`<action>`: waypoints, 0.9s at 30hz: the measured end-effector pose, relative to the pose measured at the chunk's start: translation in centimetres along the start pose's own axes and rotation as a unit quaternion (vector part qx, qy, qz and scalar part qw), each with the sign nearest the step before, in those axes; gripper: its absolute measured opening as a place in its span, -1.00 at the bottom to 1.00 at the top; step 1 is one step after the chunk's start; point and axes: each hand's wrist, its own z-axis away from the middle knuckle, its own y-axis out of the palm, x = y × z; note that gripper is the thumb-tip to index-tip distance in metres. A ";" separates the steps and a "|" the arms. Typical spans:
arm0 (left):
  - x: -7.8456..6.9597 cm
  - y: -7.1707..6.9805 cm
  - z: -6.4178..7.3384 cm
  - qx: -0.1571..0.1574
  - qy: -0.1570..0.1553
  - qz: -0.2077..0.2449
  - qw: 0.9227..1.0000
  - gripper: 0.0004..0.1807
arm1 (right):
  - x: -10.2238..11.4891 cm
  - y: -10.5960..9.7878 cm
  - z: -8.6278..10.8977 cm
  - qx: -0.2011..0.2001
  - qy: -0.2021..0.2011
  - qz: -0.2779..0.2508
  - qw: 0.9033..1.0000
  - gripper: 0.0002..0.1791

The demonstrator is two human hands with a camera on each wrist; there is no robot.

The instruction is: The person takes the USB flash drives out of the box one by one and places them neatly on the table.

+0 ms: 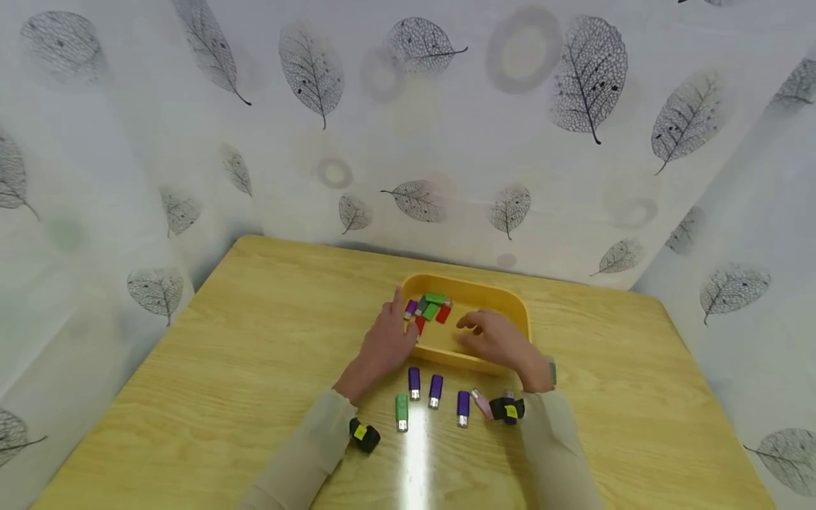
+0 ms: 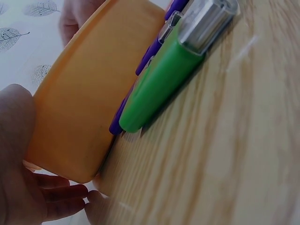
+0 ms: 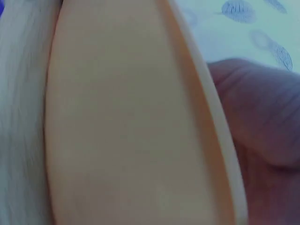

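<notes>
An orange-yellow plastic tray (image 1: 472, 363) sits on the table with several USB flash drives inside, bunched at its left end: green ones (image 1: 436, 299), red ones (image 1: 443, 314), a grey one (image 1: 421, 305) and a purple one (image 1: 411, 309). My left hand (image 1: 387, 338) holds the tray's left end, thumb over the rim and fingers along the outer wall (image 2: 84, 103). Over the tray's right half is my right hand (image 1: 497, 340), its fingers loosely bent above the bare floor, with nothing visible in them. The near wall (image 3: 126, 112) fills most of the right wrist view.
In front of the tray lie purple USB drives (image 1: 435, 391), a green one (image 1: 401, 412) and a pink one (image 1: 482, 404). A black wrist camera (image 1: 365, 435) sits by the left sleeve, another (image 1: 507, 409) by the right. Leaf-patterned walls (image 1: 433, 127) border the wooden table (image 1: 255, 340).
</notes>
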 end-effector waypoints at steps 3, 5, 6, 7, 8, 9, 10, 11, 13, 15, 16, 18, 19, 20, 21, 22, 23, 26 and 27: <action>-0.1 0.0 -0.2 -0.001 0.002 0.002 1.000 -0.16 | 0.4 0.5 -0.9 0.007 -0.041 -0.022 0.999 -0.74; -0.1 0.1 -0.3 -0.003 0.006 0.004 1.000 -0.16 | 0.6 0.8 -1.5 0.006 -0.058 -0.012 0.998 -0.76; 0.0 0.2 -0.3 -0.003 0.007 0.004 1.000 -0.16 | 0.7 1.0 -1.8 0.005 -0.063 -0.002 0.998 -0.76; 0.0 0.2 -0.4 -0.004 0.008 0.003 1.000 -0.16 | 0.8 1.1 -2.0 0.003 -0.069 0.009 0.998 -0.76; 0.0 0.3 -0.4 -0.006 0.008 0.001 1.000 -0.17 | 0.9 1.2 -2.3 0.003 -0.074 0.019 0.997 -0.76; 0.1 0.3 -0.4 -0.007 0.007 0.001 1.000 -0.17 | 1.0 1.3 -2.5 0.004 -0.076 0.026 0.997 -0.74; 0.1 0.3 -0.4 -0.007 0.006 0.000 1.000 -0.17 | 1.0 1.5 -2.6 0.008 -0.079 0.033 0.996 -0.72; 0.2 0.4 -0.4 -0.007 0.005 0.001 1.000 -0.17 | 1.1 1.6 -2.8 0.012 -0.081 0.042 0.996 -0.69; 0.2 0.3 -0.4 -0.007 0.005 0.001 1.000 -0.16 | 1.2 2.0 -3.3 0.022 -0.084 0.050 0.995 -0.63; 0.3 0.2 -0.4 -0.008 0.007 0.002 1.000 -0.15 | 1.3 2.3 -3.8 0.034 -0.082 0.054 0.995 -0.58; 0.3 0.2 -0.4 -0.009 0.009 0.002 1.000 -0.15 | 1.4 2.5 -4.1 0.038 -0.079 0.059 0.994 -0.56; 0.3 0.1 -0.4 -0.014 0.015 0.000 1.000 -0.15 | 1.6 2.8 -4.5 0.046 -0.069 0.067 0.994 -0.53; 0.3 0.1 -0.4 -0.016 0.017 0.000 1.000 -0.16 | 1.8 3.0 -4.6 0.049 -0.061 0.071 0.994 -0.52; 0.3 0.1 -0.4 -0.017 0.019 0.000 1.000 -0.15 | 1.9 3.0 -4.7 0.051 -0.054 0.074 0.994 -0.52; 0.3 0.1 -0.4 -0.017 0.021 -0.001 1.000 -0.15 | 2.1 3.1 -4.8 0.051 -0.047 0.078 0.995 -0.53; 0.4 0.0 -0.3 -0.017 0.022 -0.001 1.000 -0.15 | 2.1 3.1 -4.9 0.051 -0.043 0.083 0.994 -0.54; 0.3 0.0 -0.3 -0.017 0.023 -0.001 1.000 -0.15 | 2.2 3.1 -4.8 0.051 -0.040 0.083 0.994 -0.55; 0.3 0.0 -0.2 -0.014 0.020 0.000 1.000 -0.14 | 2.2 3.0 -4.9 0.049 -0.025 0.067 0.996 -0.62; 0.2 0.0 -0.2 -0.014 0.018 0.001 1.000 -0.14 | 2.1 3.0 -4.9 0.046 -0.020 0.060 0.997 -0.64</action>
